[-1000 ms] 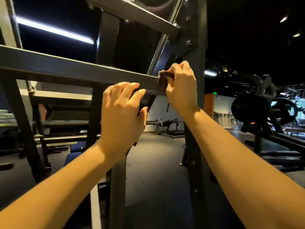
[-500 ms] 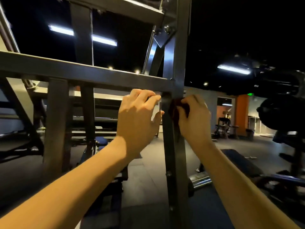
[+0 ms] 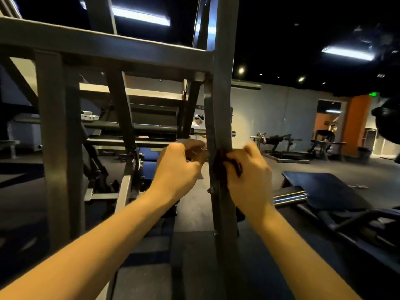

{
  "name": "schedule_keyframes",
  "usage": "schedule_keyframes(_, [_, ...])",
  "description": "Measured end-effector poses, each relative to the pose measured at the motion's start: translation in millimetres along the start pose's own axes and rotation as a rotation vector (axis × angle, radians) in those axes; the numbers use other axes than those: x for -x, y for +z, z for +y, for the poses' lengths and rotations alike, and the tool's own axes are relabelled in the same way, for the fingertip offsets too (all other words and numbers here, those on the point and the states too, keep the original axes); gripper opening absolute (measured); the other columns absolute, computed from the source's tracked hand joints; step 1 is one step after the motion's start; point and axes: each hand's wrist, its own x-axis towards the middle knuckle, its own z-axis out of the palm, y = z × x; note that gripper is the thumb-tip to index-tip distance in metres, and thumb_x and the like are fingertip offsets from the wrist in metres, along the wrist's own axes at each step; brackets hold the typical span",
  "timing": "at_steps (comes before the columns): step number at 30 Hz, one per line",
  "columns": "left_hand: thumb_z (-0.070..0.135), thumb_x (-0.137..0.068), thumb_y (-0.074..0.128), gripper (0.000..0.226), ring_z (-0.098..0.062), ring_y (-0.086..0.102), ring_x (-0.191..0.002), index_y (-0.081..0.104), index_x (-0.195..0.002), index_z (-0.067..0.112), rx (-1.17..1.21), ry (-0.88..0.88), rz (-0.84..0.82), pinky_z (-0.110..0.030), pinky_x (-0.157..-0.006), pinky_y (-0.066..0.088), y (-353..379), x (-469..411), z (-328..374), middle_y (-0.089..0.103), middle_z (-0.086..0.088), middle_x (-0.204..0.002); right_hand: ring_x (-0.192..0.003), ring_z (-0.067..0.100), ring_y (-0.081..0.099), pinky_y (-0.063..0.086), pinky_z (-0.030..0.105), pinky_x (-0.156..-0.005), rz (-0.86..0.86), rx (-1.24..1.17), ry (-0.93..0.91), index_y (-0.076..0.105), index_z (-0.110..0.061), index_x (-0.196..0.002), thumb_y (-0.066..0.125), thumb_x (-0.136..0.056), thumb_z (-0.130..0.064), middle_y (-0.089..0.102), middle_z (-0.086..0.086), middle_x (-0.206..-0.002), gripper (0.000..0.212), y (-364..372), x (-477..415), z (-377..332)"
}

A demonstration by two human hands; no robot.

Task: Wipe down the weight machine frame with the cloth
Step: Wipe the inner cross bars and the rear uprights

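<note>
Right grip (image 3: 249, 176): fingers curled tight and clamped on the cloth, pressing it against the upright post.
Cloth (image 3: 219, 163): dark reddish-brown and bunched, wedged between the right grip and the post and touching the post's near face; one fold shows between the fingers.
Upright post (image 3: 220, 94): a dark steel member of the weight machine frame, slightly tilted, running from the top of the view to the bottom and passing between the two grips.
Left grip (image 3: 179, 167): just beside the post on the side away from the right grip, fingers curled inward. A pale scrap shows at its lower edge — whether the fingers hold it cannot be told, nor whether the knuckles touch the metal.
Crossbar (image 3: 108, 46): well above both grips, slanting across to meet the post.
Bolt (image 3: 210, 190): on the post's edge, just below the cloth.
Bench pad (image 3: 324, 187): dark blue, low down, out beyond the right grip.
Background person (image 3: 198, 122): small and far off, seen through the frame above the left grip.
Ceiling light (image 3: 140, 17): a bright strip — high over the left grip.
</note>
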Motion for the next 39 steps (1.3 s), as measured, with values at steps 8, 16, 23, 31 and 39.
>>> schedule_keyframes(8, [0.025, -0.099, 0.064, 0.018, -0.004, 0.064, -0.100, 0.065, -0.103, 0.042, -0.003, -0.092, -0.062, -0.027, -0.093, 0.049, 37.0, 18.5, -8.3, 0.062, 0.026, -0.097, -0.080, 0.002, 0.051, 0.045, 0.008, -0.071, -0.042, -0.107, 0.179, 0.058, -0.015, -0.093, 0.070, -0.095, -0.009, 0.052, -0.006, -0.099, 0.014, 3.9, -5.8, 3.8])
schedule_keyframes(16, [0.029, -0.095, 0.069, 0.030, 0.000, 0.054, -0.107, 0.067, -0.125, 0.028, -0.063, -0.109, -0.026, -0.030, -0.102, 0.046, 65.9, 62.7, -29.5, 0.058, 0.022, -0.112, -0.085, 0.013, 0.057, 0.052, 0.019, -0.074, -0.118, -0.013, 0.125, 0.064, -0.007, -0.098, 0.065, -0.094, -0.010, 0.054, 0.007, -0.105, 0.005, 12.3, 112.8, 23.0])
schedule_keyframes(23, [0.029, -0.093, 0.072, 0.055, -0.022, 0.043, -0.143, 0.056, -0.144, 0.020, -0.228, 0.082, -0.028, -0.037, -0.117, 0.032, 85.1, 97.0, -61.0, 0.051, -0.001, -0.152, -0.082, 0.004, 0.057, 0.054, 0.016, -0.071, -0.256, -0.019, 0.284, 0.063, -0.011, -0.099, 0.068, -0.093, -0.010, 0.048, -0.010, -0.105, 0.008, 2.0, 175.0, 28.6])
schedule_keyframes(31, [0.054, -0.083, 0.067, 0.032, 0.007, 0.063, -0.104, 0.069, -0.110, 0.036, 0.173, -0.235, -0.268, -0.019, -0.091, 0.053, 69.9, 143.2, -70.8, 0.070, 0.022, -0.105, -0.088, 0.012, 0.067, 0.058, 0.025, -0.072, -0.167, -0.263, 0.670, 0.064, -0.019, -0.097, 0.071, -0.094, -0.009, 0.065, -0.004, -0.095, 0.013, -8.9, 168.8, 6.7])
schedule_keyframes(39, [0.033, -0.081, 0.070, 0.026, -0.005, 0.074, -0.098, 0.071, -0.107, 0.030, 0.510, -0.193, -0.297, -0.017, -0.083, 0.056, 40.7, 104.6, -44.5, 0.078, 0.012, -0.102, -0.083, 0.011, 0.072, 0.058, 0.022, -0.064, -0.122, -0.576, 0.779, 0.068, -0.013, -0.100, 0.067, -0.096, -0.009, 0.074, -0.001, -0.090, 0.006, -10.4, 93.9, -27.3])
